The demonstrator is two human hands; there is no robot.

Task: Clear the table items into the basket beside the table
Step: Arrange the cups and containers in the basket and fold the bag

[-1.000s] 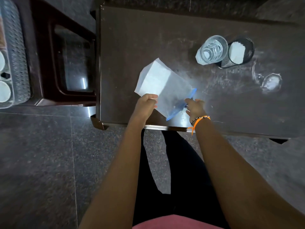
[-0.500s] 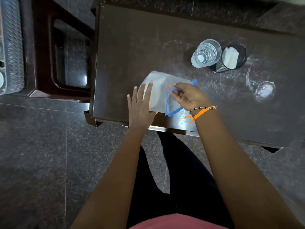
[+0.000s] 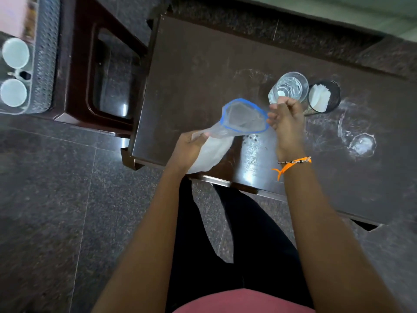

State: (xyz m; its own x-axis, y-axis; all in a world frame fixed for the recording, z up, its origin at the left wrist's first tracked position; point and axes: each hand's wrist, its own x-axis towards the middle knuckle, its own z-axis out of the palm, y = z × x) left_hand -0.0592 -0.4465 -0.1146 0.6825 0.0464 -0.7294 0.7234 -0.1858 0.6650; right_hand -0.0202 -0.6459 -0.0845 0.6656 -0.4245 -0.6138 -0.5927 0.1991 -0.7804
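A clear plastic bag (image 3: 225, 141) with a blue rim is held up over the dark table (image 3: 203, 71), its mouth pulled wide. My left hand (image 3: 188, 150) grips the bag's body near the table's front edge. My right hand (image 3: 285, 119) pinches the blue rim on the right side. A clear drinking glass (image 3: 290, 85) stands just behind my right hand, next to a black mesh cup (image 3: 325, 96) holding white paper. The grey perforated basket (image 3: 45, 55) sits at the far left with two white cups (image 3: 14, 71) inside.
A dark wooden stool (image 3: 76, 71) stands between the basket and the table. A small clear glass object (image 3: 362, 144) lies on the table at the right. White smears mark the tabletop. Dark speckled floor tiles lie below.
The bag lay flat on the table under both hands. Now it is lifted, my left hand grips its body and my right hand has pulled the blue rim open.
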